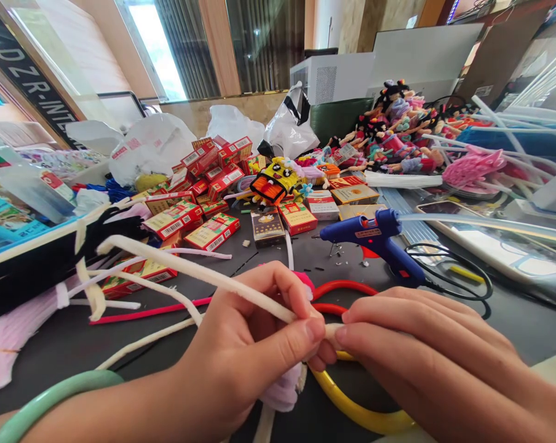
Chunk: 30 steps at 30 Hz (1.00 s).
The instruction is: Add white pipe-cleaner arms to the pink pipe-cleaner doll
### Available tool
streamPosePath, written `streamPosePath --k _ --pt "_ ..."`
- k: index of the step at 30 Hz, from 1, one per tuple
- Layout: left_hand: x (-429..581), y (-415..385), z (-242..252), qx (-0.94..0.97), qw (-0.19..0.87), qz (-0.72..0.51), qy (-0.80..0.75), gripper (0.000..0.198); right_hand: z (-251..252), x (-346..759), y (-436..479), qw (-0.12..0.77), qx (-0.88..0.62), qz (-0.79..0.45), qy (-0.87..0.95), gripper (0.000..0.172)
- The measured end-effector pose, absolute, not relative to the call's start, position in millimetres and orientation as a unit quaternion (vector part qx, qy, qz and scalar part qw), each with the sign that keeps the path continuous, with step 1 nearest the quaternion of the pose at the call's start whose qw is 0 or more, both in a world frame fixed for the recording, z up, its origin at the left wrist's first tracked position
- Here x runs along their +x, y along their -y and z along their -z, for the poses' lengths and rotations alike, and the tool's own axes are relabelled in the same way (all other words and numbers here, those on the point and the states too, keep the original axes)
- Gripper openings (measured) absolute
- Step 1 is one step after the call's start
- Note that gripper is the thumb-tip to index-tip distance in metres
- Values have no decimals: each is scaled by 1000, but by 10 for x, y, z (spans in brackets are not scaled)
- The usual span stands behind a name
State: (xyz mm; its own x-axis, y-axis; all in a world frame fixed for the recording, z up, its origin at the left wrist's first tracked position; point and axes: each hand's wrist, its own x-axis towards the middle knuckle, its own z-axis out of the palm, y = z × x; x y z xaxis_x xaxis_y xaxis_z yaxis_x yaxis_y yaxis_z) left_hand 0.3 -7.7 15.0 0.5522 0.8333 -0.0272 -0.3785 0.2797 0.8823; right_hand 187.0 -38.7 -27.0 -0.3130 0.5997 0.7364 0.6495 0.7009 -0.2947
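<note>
A cream pipe cleaner runs from the upper left into my left hand, pinched between thumb and fingers. Its near part passes across to my right hand, whose thumb and fingertips close on it. Below my left hand hangs a lilac fuzzy piece, partly hidden by the fingers. Pliers with a red and a yellow handle lie under and between my hands; their jaws cannot be seen. Past my right hand a blue glue gun rests on the table.
Red and green small boxes are heaped at the centre left. Yarn-like dolls pile up at the back right. Pink pipe cleaners lie in a bundle at the left. A black cable curls near a phone-like glossy tray.
</note>
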Motion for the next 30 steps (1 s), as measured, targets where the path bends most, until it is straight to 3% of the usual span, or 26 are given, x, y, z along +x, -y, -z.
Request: streamPosePath --k 9,13,23,30 --pt "1 66 -165 515 708 -408 -259 18 87 1866 321 443 -365 78 815 13" --pt "3 63 -159 527 692 -416 -264 18 34 1861 318 429 -349 88 829 20" --pt "-30 60 -159 568 669 -399 -264 16 -26 1860 291 446 -307 -78 837 20" --pt "-50 73 -135 591 656 -386 -268 16 -25 1876 301 434 -296 -89 846 24"
